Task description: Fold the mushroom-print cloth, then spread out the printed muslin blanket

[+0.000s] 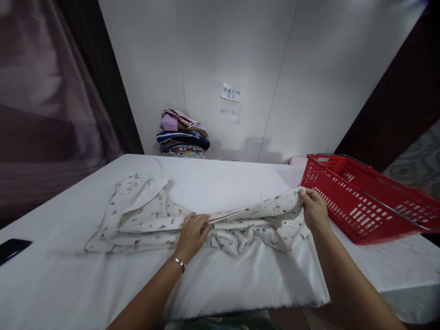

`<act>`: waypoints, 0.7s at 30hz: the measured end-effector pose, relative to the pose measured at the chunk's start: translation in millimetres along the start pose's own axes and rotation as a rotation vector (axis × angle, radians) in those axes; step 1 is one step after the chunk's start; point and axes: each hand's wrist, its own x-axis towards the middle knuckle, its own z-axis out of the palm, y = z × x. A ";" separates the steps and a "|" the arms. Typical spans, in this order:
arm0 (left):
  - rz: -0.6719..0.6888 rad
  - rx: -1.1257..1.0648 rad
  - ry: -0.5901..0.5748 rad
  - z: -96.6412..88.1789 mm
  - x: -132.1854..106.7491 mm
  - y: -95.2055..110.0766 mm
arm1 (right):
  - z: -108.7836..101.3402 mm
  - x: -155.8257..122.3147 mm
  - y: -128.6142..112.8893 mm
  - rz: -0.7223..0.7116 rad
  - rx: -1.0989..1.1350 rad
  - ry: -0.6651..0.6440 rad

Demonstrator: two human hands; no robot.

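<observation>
A thin white cloth with a small scattered print lies loosely bunched across the table in the head view. My left hand, with a metal bracelet at the wrist, is closed on the cloth's edge near its middle. At the cloth's right end, my right hand pinches a corner and holds it raised a little above the table. Between the two hands the edge runs nearly straight, slanting up to the right. Toward the left the cloth spreads out in loose, rumpled folds.
A red plastic basket with metal handles stands right of my right hand. Folded fabrics are stacked at the back against the wall. A dark flat phone-like object lies at the left. White cloth covers the table. Paper notes hang on the wall.
</observation>
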 end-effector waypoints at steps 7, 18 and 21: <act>-0.101 -0.091 -0.003 -4.5 0.6 -6.3 | -0.4 0.6 0.9 -0.005 -0.022 -0.009; -0.015 -0.025 -0.135 -11.1 0.9 -15.2 | -5.1 -1.1 -11.8 0.024 -0.098 -0.051; 0.038 0.054 -0.130 -13.6 0.7 -15.8 | -8.0 -5.9 -20.9 0.041 -0.126 -0.086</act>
